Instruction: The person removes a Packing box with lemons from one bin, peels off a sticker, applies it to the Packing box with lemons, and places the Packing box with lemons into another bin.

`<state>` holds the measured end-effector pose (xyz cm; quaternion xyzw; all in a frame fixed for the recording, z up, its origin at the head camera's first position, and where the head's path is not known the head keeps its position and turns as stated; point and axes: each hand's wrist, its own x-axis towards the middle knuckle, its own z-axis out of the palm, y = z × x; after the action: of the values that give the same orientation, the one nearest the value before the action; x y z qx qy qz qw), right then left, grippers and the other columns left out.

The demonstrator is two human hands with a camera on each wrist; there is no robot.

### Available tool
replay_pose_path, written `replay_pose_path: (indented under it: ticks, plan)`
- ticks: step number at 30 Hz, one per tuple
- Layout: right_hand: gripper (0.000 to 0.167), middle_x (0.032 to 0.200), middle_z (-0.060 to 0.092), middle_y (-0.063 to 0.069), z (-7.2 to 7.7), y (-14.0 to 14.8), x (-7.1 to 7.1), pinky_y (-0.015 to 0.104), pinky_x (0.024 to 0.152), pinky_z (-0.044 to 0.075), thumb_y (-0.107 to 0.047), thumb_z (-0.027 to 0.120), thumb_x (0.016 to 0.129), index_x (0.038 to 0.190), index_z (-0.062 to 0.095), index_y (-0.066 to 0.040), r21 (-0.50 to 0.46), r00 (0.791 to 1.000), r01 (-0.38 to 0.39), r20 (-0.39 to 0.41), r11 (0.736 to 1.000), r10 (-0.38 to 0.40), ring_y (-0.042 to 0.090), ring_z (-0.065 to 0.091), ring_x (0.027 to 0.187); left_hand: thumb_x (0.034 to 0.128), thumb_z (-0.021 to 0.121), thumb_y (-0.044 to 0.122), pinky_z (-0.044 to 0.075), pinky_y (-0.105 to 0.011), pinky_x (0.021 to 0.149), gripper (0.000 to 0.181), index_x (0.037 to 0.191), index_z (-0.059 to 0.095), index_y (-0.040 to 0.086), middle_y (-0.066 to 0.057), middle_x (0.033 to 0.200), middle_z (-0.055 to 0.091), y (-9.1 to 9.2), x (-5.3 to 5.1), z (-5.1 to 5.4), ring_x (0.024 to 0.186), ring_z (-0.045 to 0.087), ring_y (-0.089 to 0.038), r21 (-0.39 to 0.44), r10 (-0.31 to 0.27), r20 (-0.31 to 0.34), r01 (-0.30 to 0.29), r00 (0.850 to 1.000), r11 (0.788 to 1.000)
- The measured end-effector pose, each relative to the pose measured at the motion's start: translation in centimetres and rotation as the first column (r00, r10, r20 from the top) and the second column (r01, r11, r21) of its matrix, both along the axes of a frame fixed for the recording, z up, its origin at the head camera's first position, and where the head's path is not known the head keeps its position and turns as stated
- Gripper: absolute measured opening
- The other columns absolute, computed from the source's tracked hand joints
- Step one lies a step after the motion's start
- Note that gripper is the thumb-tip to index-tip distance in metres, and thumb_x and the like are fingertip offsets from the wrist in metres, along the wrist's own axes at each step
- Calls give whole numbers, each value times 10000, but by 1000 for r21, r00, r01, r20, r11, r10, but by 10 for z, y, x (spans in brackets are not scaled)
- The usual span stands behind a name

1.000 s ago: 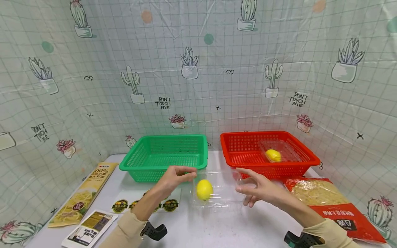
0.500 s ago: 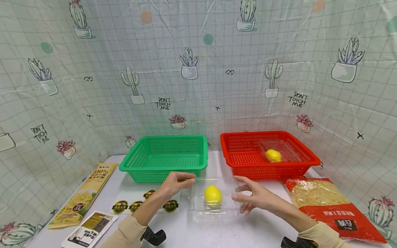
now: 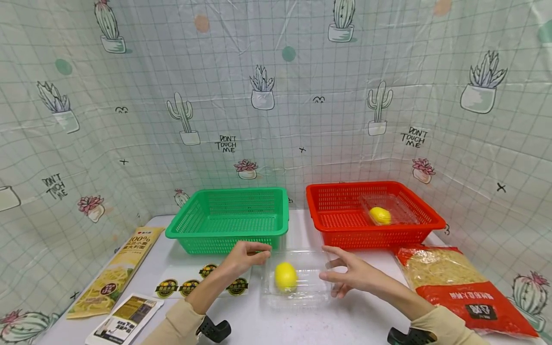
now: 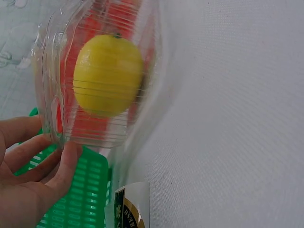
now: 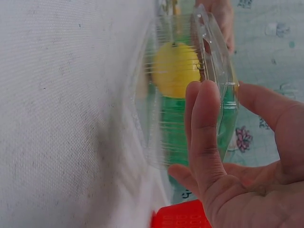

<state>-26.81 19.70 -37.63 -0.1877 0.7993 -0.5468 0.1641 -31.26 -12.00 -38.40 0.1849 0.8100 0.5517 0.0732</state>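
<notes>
A clear plastic clamshell box (image 3: 308,287) is held between both hands over the white table, its lid lying over its ribbed base. Inside, toward its left end, lies a yellow lemon (image 3: 286,277), which also shows through the ribs in the left wrist view (image 4: 108,76). My left hand (image 3: 245,258) pinches the left rim between thumb and fingers. On the opposite side my right hand (image 3: 351,273) grips the right rim, with the thumb and fingertips on either face of its edge, as the right wrist view shows the hand (image 5: 242,180) close up.
Behind the box stand a green basket (image 3: 228,239) and a red basket (image 3: 345,239); the red one holds another clear box with a lemon (image 3: 380,215). Round stickers (image 3: 188,287), a noodle packet (image 3: 114,278) and a white pouch (image 3: 125,318) lie left. A red pasta bag (image 3: 470,297) lies right.
Both hands have brought the box slightly lower and nearer to me. The lemon rolled right toward the middle of the box, then back left.
</notes>
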Motion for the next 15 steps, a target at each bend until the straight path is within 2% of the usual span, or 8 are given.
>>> replay_pose_path:
  ticks: [7, 15]
  plan:
    - [928, 1423, 397, 386, 1, -1, -1, 349, 628, 599, -327, 761, 857, 1552, 207, -61, 58, 1000, 14, -2, 998, -14, 260, 727, 698, 973, 617, 201, 532, -402, 948, 406, 1281, 603, -64, -237, 1226, 661, -2, 1, 1, 1056, 663, -385, -5, -3, -10, 3, 1000, 1000]
    - [954, 1393, 427, 401, 3, -2, -2, 385, 602, 598, -333, 758, 858, 1558, 188, -25, 109, 998, -22, -58, 994, 29, 268, 725, 661, 972, 618, 185, 542, -402, 929, 393, 1272, 605, -68, -247, 1223, 660, -1, 1, 1, 1069, 658, -407, -7, -4, -32, 4, 999, 1000]
